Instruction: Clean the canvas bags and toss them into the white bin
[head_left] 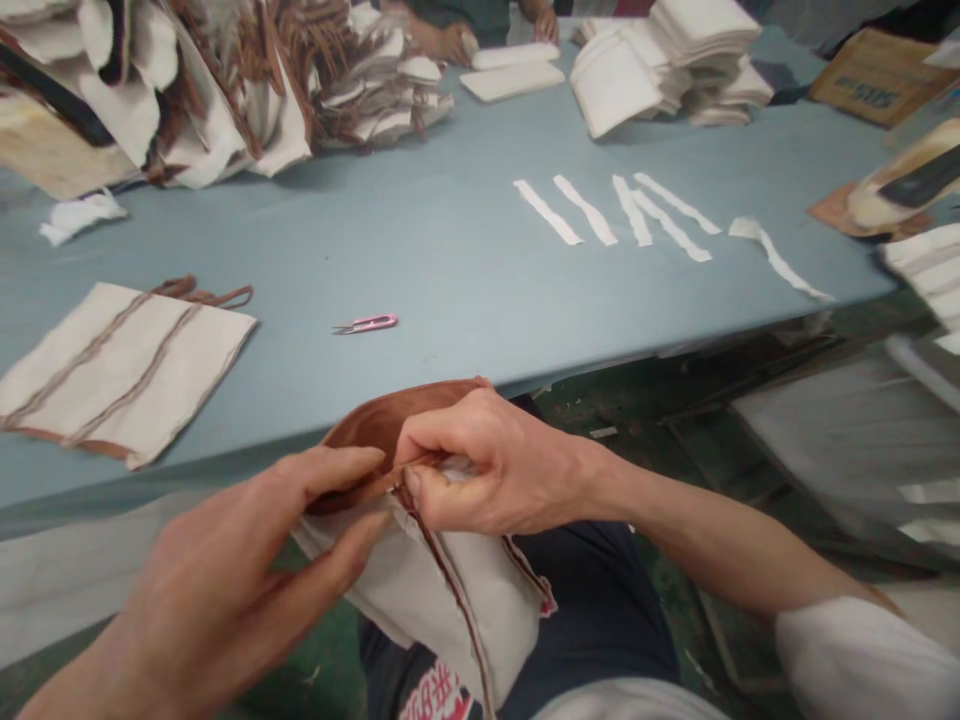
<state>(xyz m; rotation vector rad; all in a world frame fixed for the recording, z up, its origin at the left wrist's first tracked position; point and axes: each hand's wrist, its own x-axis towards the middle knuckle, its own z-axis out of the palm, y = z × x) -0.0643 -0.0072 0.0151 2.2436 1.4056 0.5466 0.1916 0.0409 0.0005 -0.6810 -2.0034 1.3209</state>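
Note:
Over my lap hangs a cream fabric bag (pixel 480 580) with brown inner cloth and dark brown seams, its mouth upward. My left hand (pixel 247 550) grips the brown rim between thumb and fingers at the left. Close beside it, my right hand (pixel 480 465) pinches the same rim where a seam meets the edge. The fingertips of both hands nearly meet. Pink-handled thread snips (pixel 366 323) lie on the table just beyond the bag. A second cream bag (pixel 127 365) with brown seams and brown cords rests flat to the left.
Several white strips (pixel 585 210) lie on the blue-green table (pixel 420 230). A heap of cream and brown pieces (pixel 225 90) fills the back left. Stacked cream pieces (pixel 667 60) and a cardboard box (pixel 862 75) stand back right. A co-worker's hands (pixel 457 45) are across the table.

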